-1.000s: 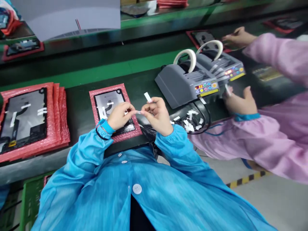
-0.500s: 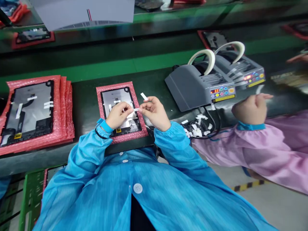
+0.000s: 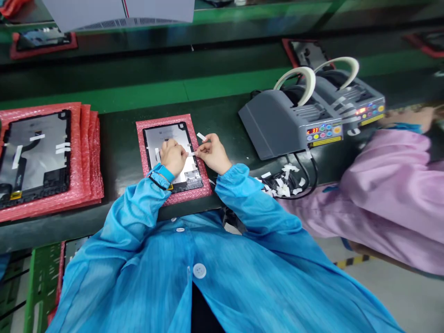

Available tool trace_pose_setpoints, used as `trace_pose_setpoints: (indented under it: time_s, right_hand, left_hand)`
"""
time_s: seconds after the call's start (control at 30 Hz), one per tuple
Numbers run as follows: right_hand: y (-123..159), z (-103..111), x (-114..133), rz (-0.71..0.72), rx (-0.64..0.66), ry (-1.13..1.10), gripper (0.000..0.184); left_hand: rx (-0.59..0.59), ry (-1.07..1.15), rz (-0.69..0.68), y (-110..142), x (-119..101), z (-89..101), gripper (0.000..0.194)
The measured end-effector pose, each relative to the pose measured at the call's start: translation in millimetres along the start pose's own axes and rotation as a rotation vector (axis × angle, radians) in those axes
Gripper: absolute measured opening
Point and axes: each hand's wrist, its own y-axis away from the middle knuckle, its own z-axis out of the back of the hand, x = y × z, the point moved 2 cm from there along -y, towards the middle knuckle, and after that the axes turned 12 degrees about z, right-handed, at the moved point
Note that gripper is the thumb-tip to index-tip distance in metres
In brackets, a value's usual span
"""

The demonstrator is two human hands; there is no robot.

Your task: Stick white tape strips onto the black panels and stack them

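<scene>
In front of me a tablet screen assembly [image 3: 166,134] lies with its silver back up on pink bubble wrap [image 3: 140,132]. A short white tape strip [image 3: 192,154] spans between my hands at the panel's right edge. My left hand [image 3: 173,158] rests over the panel, its fingertips closed at the strip's left end. The right end is pinched by my right hand [image 3: 214,155]. A second white strip [image 3: 201,137] sticks out from that hand's upper fingers. Another piece of tape [image 3: 157,155] is on the panel, left of my left hand.
On the left is a stack of wrapped panels [image 3: 38,152] with tape on the top one. Two grey tape dispensers [image 3: 277,122] stand to the right, with tape scraps [image 3: 282,187] and cables below. A co-worker's pink sleeve [image 3: 388,185] is at far right.
My left hand has turned over and pressed down onto the panel, and the strip is now at its edge. The co-worker's hand has moved away behind the dispensers, to the right.
</scene>
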Motion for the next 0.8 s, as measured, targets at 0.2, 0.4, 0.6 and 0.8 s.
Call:
trace_pose_setpoints:
  time_s: [0.2,0.4,0.6,0.8]
  right_hand:
    - [-1,0,2,0.010,0.027,0.056,0.038]
    - [-3,1,2,0.021,0.066,0.083,0.038]
    - [-10,5,3,-0.004,0.157,0.260,0.036]
    - [-24,25,5,-0.011,0.238,0.469,0.046]
  left_hand:
    - [0.093,-0.096,0.080,6,-8,7.5,0.014]
    - [0.120,-0.153,0.099,8,-11,8.9,0.016]
    - [0.117,-0.173,0.098,8,-12,7.5,0.016]
    - [0.011,-0.123,0.136,1,-2,10.9,0.019]
